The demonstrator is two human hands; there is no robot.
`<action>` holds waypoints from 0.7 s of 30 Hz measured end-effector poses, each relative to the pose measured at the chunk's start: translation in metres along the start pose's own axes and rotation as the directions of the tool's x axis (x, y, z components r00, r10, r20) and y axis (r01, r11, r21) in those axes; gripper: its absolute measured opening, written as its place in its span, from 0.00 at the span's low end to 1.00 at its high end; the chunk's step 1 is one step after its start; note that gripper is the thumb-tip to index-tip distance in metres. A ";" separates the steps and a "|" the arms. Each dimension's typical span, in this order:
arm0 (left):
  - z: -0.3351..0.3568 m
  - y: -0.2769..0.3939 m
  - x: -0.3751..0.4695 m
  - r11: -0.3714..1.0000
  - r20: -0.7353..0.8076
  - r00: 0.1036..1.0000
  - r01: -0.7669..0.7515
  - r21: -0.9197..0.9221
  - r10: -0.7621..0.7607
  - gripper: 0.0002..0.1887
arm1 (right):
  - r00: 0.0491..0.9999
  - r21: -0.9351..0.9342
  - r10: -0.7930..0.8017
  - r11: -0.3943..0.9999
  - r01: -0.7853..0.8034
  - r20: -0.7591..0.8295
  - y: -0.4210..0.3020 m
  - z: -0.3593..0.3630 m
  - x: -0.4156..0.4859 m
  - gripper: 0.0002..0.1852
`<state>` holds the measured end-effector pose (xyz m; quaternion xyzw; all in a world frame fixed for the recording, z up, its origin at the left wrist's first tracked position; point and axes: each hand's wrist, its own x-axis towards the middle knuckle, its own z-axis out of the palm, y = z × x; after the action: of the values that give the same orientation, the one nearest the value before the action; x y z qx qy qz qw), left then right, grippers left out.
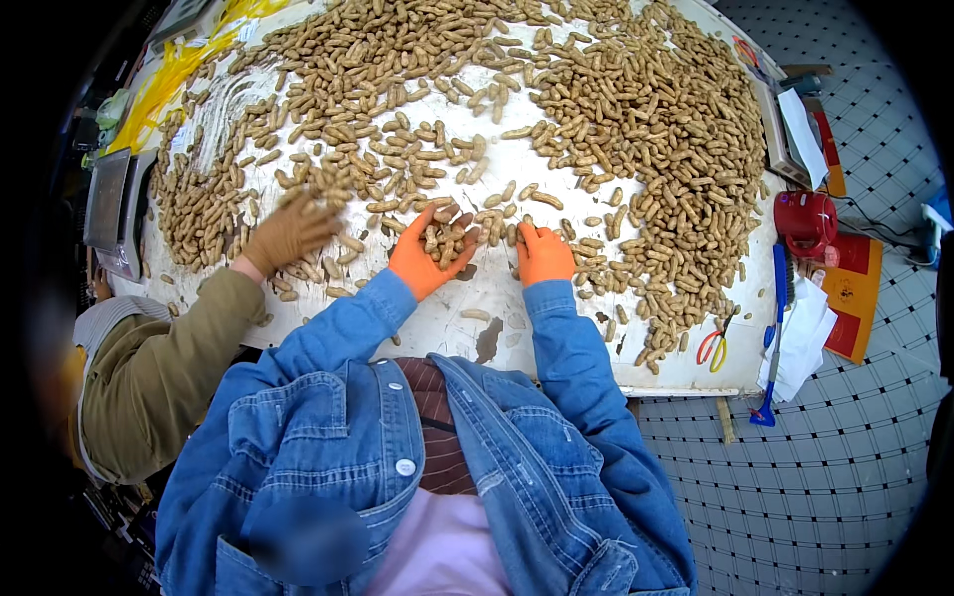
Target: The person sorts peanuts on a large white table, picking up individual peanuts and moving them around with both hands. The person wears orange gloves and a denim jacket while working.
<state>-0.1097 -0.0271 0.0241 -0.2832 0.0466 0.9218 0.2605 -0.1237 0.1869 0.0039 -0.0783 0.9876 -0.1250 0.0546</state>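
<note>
My left hand [423,261], in an orange glove, is turned palm up and cupped around a handful of unshelled peanuts [446,244]. To its right, my right hand [546,257], gloved the same, bends its fingers down at the tabletop. A peanut [528,220] shows at its fingertips, partly hidden by them. Between the two hands lies a small cluster of peanuts [490,226]. More loose peanuts [406,160] are scattered just beyond my left hand. A single peanut [475,314] rests on the worn white table [425,335] close to my body.
A co-worker's brown-gloved hand [291,235], blurred, reaches among peanuts at left. Heaped peanuts [656,127] cover the right side. Scissors [717,346], a blue-handled brush [776,328] and a red appliance [805,222] lie rightward. Leftward are a scale [112,201] and yellow mesh bags [160,93].
</note>
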 end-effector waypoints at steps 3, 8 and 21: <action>-0.010 0.005 -0.006 0.999 -0.042 0.999 0.008 0.047 -0.006 0.20 | 0.995 0.114 0.027 0.993 -0.016 -0.093 0.004 0.006 -0.004 0.12; -0.014 0.002 -0.018 0.995 -0.014 0.999 0.039 0.088 -0.038 0.22 | 0.965 0.682 0.262 0.708 -0.181 -0.016 -0.012 -0.019 -0.011 0.12; -0.033 0.027 -0.057 0.995 0.041 0.997 -0.061 -0.078 0.065 0.19 | 0.983 0.793 0.155 0.586 -0.168 0.093 -0.032 -0.050 -0.021 0.17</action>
<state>-0.0665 -0.0843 0.0259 -0.2714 0.0147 0.9366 0.2212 -0.1049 0.1720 0.0624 0.0433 0.8304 -0.5461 0.1017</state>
